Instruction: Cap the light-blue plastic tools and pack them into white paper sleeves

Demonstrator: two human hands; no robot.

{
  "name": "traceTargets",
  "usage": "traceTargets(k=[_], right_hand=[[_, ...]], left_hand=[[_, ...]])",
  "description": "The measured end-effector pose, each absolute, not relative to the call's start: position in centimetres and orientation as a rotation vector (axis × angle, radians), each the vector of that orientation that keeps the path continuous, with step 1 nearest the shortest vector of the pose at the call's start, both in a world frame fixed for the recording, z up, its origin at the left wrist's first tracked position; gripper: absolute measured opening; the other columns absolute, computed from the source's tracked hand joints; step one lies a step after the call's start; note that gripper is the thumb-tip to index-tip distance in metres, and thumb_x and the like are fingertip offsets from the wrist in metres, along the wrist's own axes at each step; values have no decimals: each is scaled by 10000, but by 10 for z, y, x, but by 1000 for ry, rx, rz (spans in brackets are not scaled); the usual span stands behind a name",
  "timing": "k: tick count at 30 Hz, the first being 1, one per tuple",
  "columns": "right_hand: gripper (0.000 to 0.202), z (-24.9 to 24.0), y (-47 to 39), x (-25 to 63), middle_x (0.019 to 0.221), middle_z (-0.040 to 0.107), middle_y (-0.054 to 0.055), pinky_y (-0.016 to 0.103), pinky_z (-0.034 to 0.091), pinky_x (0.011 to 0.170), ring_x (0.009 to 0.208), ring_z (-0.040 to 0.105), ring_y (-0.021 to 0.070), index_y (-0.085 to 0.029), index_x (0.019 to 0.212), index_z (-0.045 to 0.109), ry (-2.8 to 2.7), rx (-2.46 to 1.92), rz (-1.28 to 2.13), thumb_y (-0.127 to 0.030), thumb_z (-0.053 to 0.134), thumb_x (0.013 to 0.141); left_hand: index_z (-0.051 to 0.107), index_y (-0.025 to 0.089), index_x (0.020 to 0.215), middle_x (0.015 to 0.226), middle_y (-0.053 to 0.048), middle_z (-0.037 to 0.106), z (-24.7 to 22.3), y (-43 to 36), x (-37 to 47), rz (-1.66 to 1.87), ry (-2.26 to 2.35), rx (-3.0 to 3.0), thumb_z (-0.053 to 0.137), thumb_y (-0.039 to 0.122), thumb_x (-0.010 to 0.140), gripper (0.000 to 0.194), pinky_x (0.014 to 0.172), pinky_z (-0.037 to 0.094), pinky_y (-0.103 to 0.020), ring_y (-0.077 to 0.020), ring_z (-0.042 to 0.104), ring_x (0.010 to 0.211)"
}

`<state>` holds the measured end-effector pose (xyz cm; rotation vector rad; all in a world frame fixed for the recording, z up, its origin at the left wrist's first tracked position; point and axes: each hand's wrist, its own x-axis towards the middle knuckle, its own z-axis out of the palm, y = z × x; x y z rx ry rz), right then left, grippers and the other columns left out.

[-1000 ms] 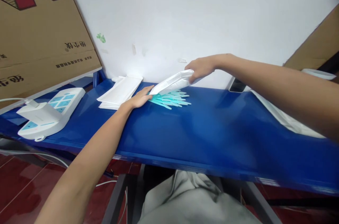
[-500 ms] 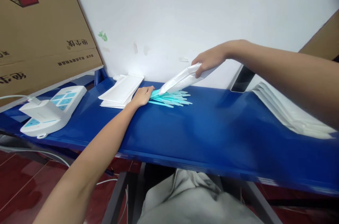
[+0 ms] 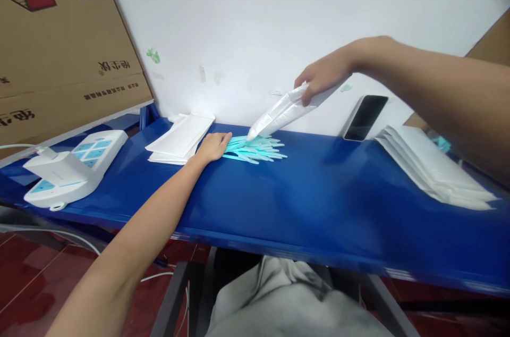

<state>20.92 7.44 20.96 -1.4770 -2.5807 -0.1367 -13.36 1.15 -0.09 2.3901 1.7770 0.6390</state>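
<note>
A bunch of thin teal sticks (image 3: 261,149) lies fanned out on the blue table (image 3: 319,193). My left hand (image 3: 213,146) is closed around their left ends, so that part is hidden. Above the sticks my right hand (image 3: 324,76) grips a white envelope (image 3: 277,114) by its upper end. The envelope slants down to the left, and its lower tip touches or nearly touches the sticks. Just left of my left hand lies a small stack of white envelopes (image 3: 179,137).
At the right lies another pile of white envelopes (image 3: 434,167). A black phone (image 3: 365,118) leans on the white wall (image 3: 255,34). A power strip (image 3: 107,151) with a white charger (image 3: 59,167) is at the left, before a large cardboard box (image 3: 71,44).
My right hand has lifted up and to the right with the white envelope, whose tip slid right along the sticks. More of the phone shows. My left hand stays on the sticks.
</note>
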Motion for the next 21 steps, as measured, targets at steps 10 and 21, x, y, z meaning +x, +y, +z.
traceTargets(k=[10, 21], right_hand=[[447, 228, 11, 189, 1088, 699, 94, 335, 445, 801, 949, 656, 225, -86, 1193, 679, -2770, -1989, 11, -428, 687, 905], [418, 195, 33, 205, 953, 705, 71, 444, 547, 795, 919, 677, 299, -205, 1051, 741, -2896, -1689, 258, -553, 723, 820]], left_hand=[[747, 166, 904, 994, -161, 773, -2, 15, -133, 636, 1797, 2396, 224, 522, 1045, 648, 875, 465, -368, -335, 701, 977], [755, 165, 945, 1014, -153, 779, -5, 18, -132, 612, 1861, 2422, 242, 479, 1058, 612, 873, 484, -349, -323, 715, 1009]])
